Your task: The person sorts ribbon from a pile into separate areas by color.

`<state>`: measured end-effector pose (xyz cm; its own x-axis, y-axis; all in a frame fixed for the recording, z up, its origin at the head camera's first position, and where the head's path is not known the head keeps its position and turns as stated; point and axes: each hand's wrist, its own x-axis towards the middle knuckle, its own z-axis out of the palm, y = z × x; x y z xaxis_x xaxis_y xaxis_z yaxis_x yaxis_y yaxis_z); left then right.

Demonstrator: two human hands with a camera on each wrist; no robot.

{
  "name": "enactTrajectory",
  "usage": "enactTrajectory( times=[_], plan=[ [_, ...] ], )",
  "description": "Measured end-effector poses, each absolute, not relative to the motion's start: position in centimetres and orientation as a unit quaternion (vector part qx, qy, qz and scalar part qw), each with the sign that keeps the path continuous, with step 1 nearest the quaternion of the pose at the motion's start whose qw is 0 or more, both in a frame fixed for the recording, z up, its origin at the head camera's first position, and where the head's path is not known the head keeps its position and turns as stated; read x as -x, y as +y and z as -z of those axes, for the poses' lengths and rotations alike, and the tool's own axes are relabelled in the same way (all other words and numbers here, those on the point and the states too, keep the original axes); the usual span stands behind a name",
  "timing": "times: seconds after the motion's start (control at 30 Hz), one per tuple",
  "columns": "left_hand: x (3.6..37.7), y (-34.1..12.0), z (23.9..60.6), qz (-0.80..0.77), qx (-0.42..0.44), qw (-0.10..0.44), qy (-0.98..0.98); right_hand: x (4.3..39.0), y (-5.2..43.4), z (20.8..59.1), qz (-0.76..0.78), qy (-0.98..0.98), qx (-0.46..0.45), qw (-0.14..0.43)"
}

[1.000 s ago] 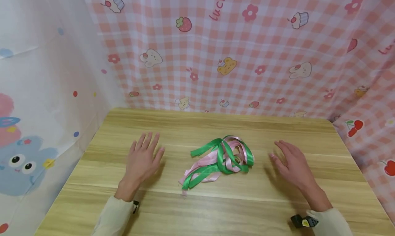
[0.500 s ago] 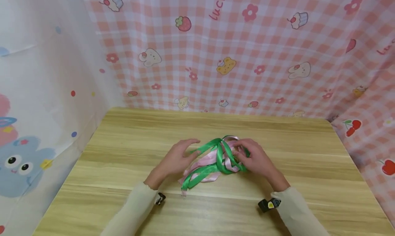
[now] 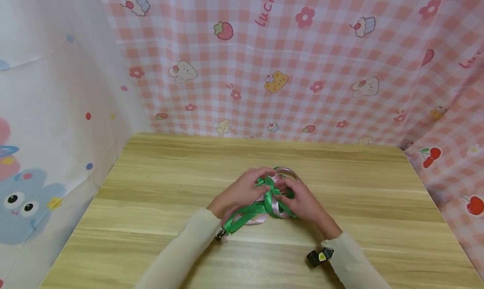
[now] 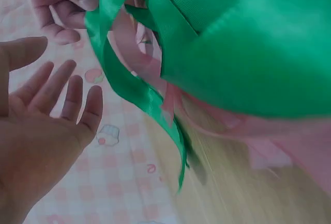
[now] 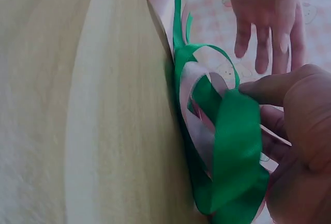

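The green ribbon (image 3: 247, 211) is woven cloth with a satin sheen; in the left wrist view its broad face (image 4: 248, 53) shows a fine ribbed weave and soft highlights. The pink ribbon (image 3: 254, 219) tangled with it is the same smooth, glossy satin, paler where the light strikes it. The table (image 3: 151, 184) under them is light wood-grain laminate, smooth with a low sheen and long straight streaks. The checked backdrop (image 3: 302, 70) at the far side is thin printed cloth, matt and creased. The white sheet (image 3: 45, 112) at the left looks like matt printed cloth too. The sleeves (image 3: 181, 255) are soft, matt cream knit.
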<state>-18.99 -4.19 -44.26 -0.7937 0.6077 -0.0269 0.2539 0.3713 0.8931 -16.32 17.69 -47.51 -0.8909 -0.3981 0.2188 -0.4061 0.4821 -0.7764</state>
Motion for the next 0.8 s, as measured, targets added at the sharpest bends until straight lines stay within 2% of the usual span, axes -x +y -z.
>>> enactTrajectory(
  times=[0.2,0.4,0.6,0.8],
  plan=[
    [19.4,-3.4,44.6,-0.452,-0.302,0.202,0.815,16.0,17.5,47.5,-0.476,-0.848,-0.232,0.004],
    [19.5,-3.8,44.9,-0.486,-0.275,0.211,0.802,15.6,17.6,46.9,-0.489,-0.846,-0.213,-0.003],
    [18.9,-5.2,44.0,-0.502,-0.254,0.206,0.801,15.2,18.2,45.6,-0.547,-0.814,-0.191,-0.043],
    [18.8,-6.9,42.9,-0.539,-0.297,0.196,0.764,14.8,19.6,43.9,-0.569,-0.792,-0.212,-0.065]
  ],
)
